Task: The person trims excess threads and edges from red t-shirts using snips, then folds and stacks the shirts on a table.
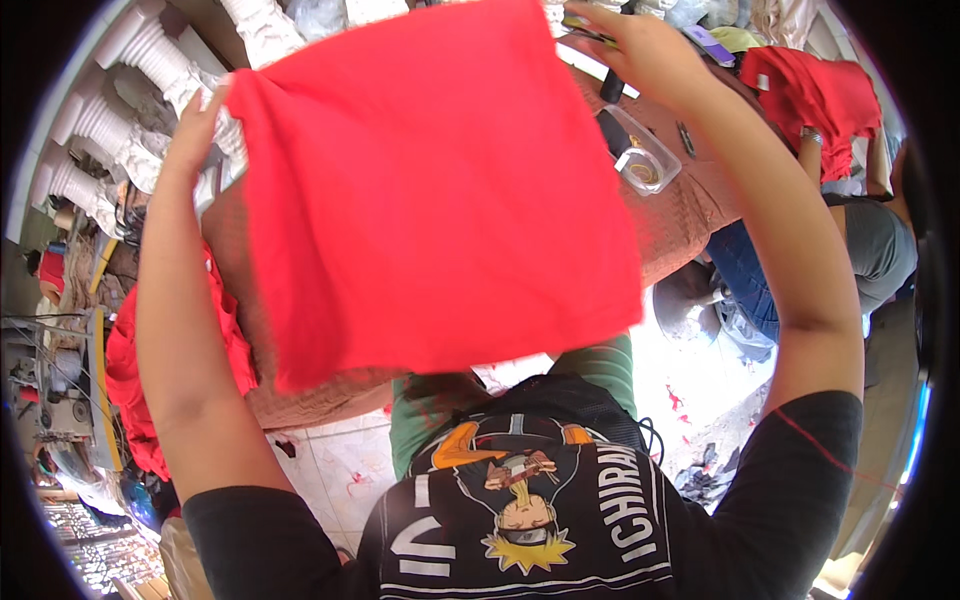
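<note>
A wide piece of red fabric (430,200) hangs spread out in front of me, above the brown-covered table. My left hand (200,130) pinches its upper left corner. Up at the far right, my right hand (645,50) is closed on a small dark and yellow-green hand tool (590,30) that looks like thread snips. It is close to the fabric's upper right corner; whether those fingers grip the cloth too, I cannot tell. The fabric's lower edge hangs free over my lap and is slightly blurred. Much of the table lies hidden behind it.
On the brown table cover (690,200) stands a clear plastic box (648,160) with small items, beside a small dark tool (686,140). Red cloth (125,370) is heaped at left. At right, another person handles red fabric (815,100). White columns (150,60) line the far left.
</note>
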{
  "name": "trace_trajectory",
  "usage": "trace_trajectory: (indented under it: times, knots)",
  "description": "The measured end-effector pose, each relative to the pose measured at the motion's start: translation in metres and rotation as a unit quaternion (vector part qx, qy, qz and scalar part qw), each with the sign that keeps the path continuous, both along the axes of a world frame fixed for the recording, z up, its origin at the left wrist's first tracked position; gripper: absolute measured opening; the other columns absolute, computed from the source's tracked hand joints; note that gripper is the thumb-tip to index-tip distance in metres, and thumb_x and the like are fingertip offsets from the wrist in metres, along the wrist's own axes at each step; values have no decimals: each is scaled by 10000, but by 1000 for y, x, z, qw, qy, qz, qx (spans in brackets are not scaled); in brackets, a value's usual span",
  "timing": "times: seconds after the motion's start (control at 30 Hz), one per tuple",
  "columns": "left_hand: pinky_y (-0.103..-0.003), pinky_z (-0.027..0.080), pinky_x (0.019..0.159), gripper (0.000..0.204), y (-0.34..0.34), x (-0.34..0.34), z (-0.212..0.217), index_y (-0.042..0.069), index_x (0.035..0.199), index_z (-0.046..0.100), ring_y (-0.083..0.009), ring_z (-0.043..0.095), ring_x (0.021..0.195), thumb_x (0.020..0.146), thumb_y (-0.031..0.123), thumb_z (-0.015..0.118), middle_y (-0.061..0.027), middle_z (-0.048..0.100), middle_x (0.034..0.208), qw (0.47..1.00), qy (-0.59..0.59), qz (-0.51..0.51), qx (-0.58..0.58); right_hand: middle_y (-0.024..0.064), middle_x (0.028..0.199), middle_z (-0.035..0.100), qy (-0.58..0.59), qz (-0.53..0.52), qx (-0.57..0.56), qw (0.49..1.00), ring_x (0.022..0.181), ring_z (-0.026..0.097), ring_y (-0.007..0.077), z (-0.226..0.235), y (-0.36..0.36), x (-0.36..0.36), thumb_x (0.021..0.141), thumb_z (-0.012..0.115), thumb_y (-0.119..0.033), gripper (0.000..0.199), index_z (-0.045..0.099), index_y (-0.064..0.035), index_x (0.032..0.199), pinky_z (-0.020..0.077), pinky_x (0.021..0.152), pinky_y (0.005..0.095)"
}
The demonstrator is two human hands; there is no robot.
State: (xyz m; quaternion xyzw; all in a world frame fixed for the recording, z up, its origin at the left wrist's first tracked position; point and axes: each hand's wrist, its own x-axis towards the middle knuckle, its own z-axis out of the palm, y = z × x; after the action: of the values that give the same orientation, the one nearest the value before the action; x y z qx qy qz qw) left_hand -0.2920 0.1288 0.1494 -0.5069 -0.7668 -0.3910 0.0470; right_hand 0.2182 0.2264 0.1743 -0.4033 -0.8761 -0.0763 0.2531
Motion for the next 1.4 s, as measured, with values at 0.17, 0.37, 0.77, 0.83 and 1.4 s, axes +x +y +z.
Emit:
trace_trajectory:
  times: [0.17, 0.37, 0.77, 0.83, 1.4]
  knots:
    - [-305, 398, 987, 349, -11, 168, -108, 53, 1168, 604, -204, 542, 1136, 882, 250, 635, -105, 610, 1179, 963, -72, -259, 22, -20, 646, 590, 186, 91, -84, 975, 525, 429, 29, -63, 5, 67, 908, 603, -264, 233, 651, -36, 913, 312, 509, 179]
    - [-328, 430, 961, 212, -53, 318, -189, 78, 1042, 669, -232, 560, 1108, 836, 130, 660, -106, 620, 1125, 926, -124, -353, -39, 18, 795, 682, 307, -44, -347, 885, 791, 596, 82, -181, -51, 83, 898, 607, -195, 200, 698, -25, 951, 460, 746, 245]
    - [-305, 496, 700, 102, -68, 361, -210, 47, 865, 688, -204, 614, 801, 788, 114, 697, -61, 626, 859, 926, -156, -336, -73, 81, 810, 690, 259, -21, -401, 878, 756, 641, 133, -246, -52, 81, 878, 608, -173, 192, 686, -56, 1008, 476, 701, 279]
    - [-295, 495, 678, 89, -81, 377, -192, 40, 857, 688, -193, 618, 764, 794, 102, 691, -67, 626, 827, 912, -148, -375, -77, 67, 792, 684, 291, -21, -398, 870, 749, 632, 119, -243, -49, 89, 877, 611, -177, 196, 683, -57, 1014, 472, 698, 271]
    - [-295, 512, 738, 151, -87, 372, -190, 24, 993, 644, -231, 657, 821, 853, 77, 626, -124, 662, 915, 923, -223, -311, -31, 96, 829, 633, 163, 136, -265, 941, 725, 620, 248, -188, -118, 23, 758, 724, -175, 216, 658, -30, 904, 501, 663, 333]
